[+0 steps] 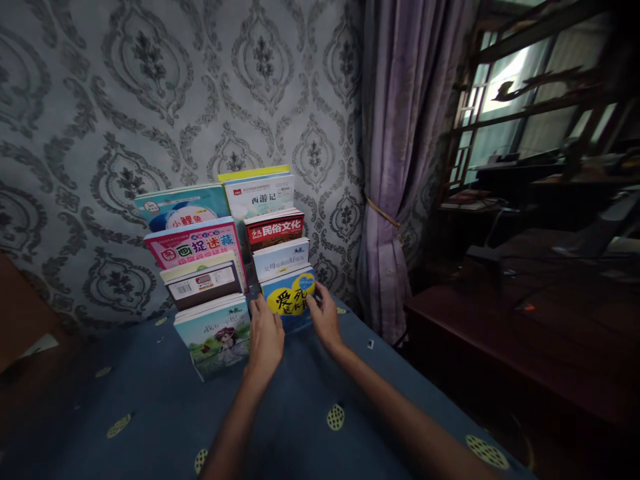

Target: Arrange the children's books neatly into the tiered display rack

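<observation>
A blue book with a yellow cover patch [287, 303] stands upright at the front of the right-hand row of books. My right hand [326, 317] grips its right edge, thumb on the front cover and fingers partly hidden behind. On the opposite edge, my left hand [266, 333] is closed with fingers curled into the gap between the two rows. Just left of that hand leans a green picture-cover book [217, 340], front of the left row. Behind the blue book come a pale blue-white book [281, 260] and a red book [276, 230].
Further back in the left row are a pink book [195, 243] and a teal book [187, 208]; a white-green book [263, 193] backs the right row. The dark blue patterned cloth [300, 427] lies beneath. Patterned wall behind, a purple curtain [395, 133] at right.
</observation>
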Motion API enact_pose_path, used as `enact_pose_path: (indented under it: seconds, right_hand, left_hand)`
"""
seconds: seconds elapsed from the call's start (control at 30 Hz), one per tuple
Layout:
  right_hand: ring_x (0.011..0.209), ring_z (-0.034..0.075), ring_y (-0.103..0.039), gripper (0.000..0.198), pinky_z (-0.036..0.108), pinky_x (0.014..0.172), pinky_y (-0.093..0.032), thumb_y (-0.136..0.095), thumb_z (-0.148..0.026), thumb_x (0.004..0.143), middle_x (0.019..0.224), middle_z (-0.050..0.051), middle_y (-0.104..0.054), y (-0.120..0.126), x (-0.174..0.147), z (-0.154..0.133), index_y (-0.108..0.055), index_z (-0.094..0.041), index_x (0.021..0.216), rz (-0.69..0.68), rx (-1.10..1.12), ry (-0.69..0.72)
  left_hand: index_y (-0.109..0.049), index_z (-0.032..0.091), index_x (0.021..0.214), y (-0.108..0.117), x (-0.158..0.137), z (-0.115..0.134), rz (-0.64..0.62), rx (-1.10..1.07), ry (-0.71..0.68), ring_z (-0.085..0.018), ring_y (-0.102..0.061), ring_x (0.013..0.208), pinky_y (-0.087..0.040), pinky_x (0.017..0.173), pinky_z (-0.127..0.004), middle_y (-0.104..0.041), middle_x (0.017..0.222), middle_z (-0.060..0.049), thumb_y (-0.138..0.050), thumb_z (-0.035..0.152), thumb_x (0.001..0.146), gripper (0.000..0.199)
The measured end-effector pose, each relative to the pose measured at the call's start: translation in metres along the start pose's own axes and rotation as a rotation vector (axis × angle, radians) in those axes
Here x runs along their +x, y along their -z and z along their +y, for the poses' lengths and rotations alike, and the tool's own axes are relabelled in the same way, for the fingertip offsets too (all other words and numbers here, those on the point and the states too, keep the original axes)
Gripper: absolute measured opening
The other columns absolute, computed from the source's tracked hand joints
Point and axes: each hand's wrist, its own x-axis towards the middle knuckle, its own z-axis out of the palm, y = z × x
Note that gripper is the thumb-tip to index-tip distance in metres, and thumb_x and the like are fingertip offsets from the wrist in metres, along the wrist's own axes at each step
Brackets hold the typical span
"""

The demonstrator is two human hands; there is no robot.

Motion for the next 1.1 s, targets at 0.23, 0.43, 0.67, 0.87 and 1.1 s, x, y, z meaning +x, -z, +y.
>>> enact_pose_path:
  seconds: [0.23,0.43,0.67,0.87,1.1]
  right_hand:
    - [0.112,0.03,-0.06,0.057,0.045,0.099,-0.047,-0.056,-0.056,0.084,0.121,0.015,-0.067,-0.014,0.039,-0.028,-0.064,-0.015,0.122,0.069,-0.006,-0.061]
    - [0.103,0.027,-0.061,0.045,0.037,0.09,-0.049,-0.055,-0.049,0.081,0.106,0.01,-0.072,-0.029,0.059,-0.019,-0.067,-0.017,0.111,0.141,-0.01,-0.15]
    - [0.105,0.027,-0.061,0.04,0.037,0.093,-0.046,-0.047,-0.042,0.079,0.11,0.009,-0.071,-0.031,0.06,-0.018,-0.065,-0.018,0.106,0.126,0.001,-0.196]
    - [0.105,0.027,-0.06,0.042,0.036,0.091,-0.045,-0.046,-0.044,0.081,0.111,0.008,-0.071,-0.031,0.06,-0.018,-0.065,-0.02,0.109,0.135,-0.059,-0.179]
    - [0.097,0.026,-0.061,0.036,0.035,0.086,-0.046,-0.049,-0.044,0.079,0.099,0.007,-0.07,-0.027,0.054,-0.034,-0.062,-0.021,0.104,0.177,-0.089,-0.167]
  left_hand:
    - [-0.034,0.008,0.144,-0.003,-0.002,-0.002,-0.006,-0.008,0.04,-0.031,-0.047,0.134,-0.042,0.109,-0.045,-0.045,0.142,-0.024,-0.044,0.01,0.088,0.057]
    - [-0.032,0.002,0.146,0.002,-0.003,0.001,-0.059,0.037,0.074,-0.033,-0.046,0.136,-0.041,0.109,-0.044,-0.044,0.143,-0.029,-0.041,0.011,0.09,0.057]
    - [-0.033,0.006,0.146,0.008,0.001,0.009,-0.068,0.097,0.052,-0.031,-0.06,0.118,-0.047,0.101,-0.042,-0.056,0.126,-0.024,-0.038,0.008,0.09,0.057]
    - [-0.031,0.007,0.148,0.006,0.001,0.006,-0.055,0.092,0.05,-0.031,-0.062,0.117,-0.049,0.099,-0.041,-0.056,0.129,-0.024,-0.038,0.006,0.087,0.062]
    - [-0.007,0.014,0.158,0.016,0.002,0.005,-0.06,-0.058,-0.001,-0.029,-0.061,0.121,-0.045,0.104,-0.041,-0.049,0.145,-0.024,-0.037,0.007,0.088,0.076]
